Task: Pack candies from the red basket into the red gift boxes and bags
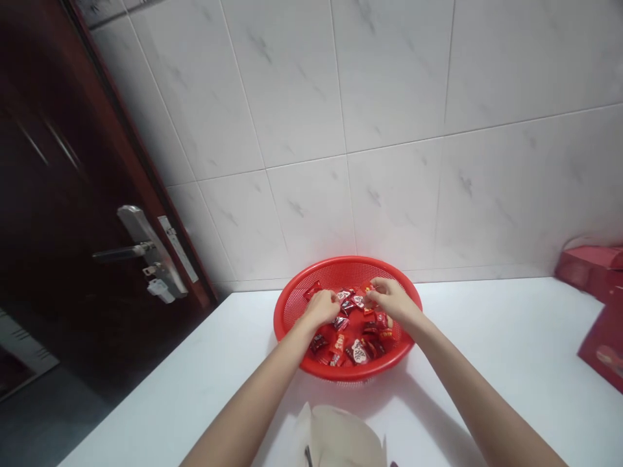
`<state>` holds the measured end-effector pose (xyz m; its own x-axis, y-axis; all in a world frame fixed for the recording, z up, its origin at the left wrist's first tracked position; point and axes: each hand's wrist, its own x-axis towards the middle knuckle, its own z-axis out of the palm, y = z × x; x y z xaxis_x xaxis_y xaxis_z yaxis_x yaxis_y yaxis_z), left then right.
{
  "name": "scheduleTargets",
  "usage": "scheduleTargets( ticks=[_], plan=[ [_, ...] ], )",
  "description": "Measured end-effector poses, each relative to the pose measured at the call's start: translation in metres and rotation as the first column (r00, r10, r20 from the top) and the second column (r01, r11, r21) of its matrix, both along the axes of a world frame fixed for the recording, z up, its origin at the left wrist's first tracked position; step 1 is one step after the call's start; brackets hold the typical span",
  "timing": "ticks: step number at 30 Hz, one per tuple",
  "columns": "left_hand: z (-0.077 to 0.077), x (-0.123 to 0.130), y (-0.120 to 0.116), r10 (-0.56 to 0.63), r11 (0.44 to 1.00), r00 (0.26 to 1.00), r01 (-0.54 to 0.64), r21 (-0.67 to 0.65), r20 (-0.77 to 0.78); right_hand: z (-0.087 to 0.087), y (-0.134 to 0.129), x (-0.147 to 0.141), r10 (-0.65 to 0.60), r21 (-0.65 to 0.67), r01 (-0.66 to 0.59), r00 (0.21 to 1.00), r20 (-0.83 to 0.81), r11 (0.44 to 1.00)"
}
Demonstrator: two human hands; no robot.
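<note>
So the wrapped candies [359, 351] are sitting loose in the red basket [349, 373], out in the middle of the table [491, 363] near its far edge. I'd guess the raised sides are what keep them from sliding all over. Both arms reach in from the near side, one from the left and one from the right, which probably keeps either from blocking the other.

Left hand [322, 309] is down among the candies with its fingers curled — can't tell if it's pinching a wrapper or just touching. Right hand [390, 299] is over the right part of the basket, fingers bent; can't tell whether anything's between them either.

Nearer than the basket there's a beige paper container [346, 436], partly cut off. Far right, some red boxes [591, 264] sit well apart from the hands — presumably out of the way. Tiled wall [403, 201] behind, dark door [53, 194] on the left.
</note>
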<state>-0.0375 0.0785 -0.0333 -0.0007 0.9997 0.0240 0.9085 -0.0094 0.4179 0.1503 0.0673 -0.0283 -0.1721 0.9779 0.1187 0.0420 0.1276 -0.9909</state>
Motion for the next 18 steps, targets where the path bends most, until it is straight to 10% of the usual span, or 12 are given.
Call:
scheduleTargets(
  ticks=[18],
  plan=[
    [0.005,0.041,0.04,-0.377,0.925,0.881,0.373,-0.07,-0.286,0.002,0.003,0.006,-0.17,-0.069,0.158,0.958,-0.23,0.985]
  ],
)
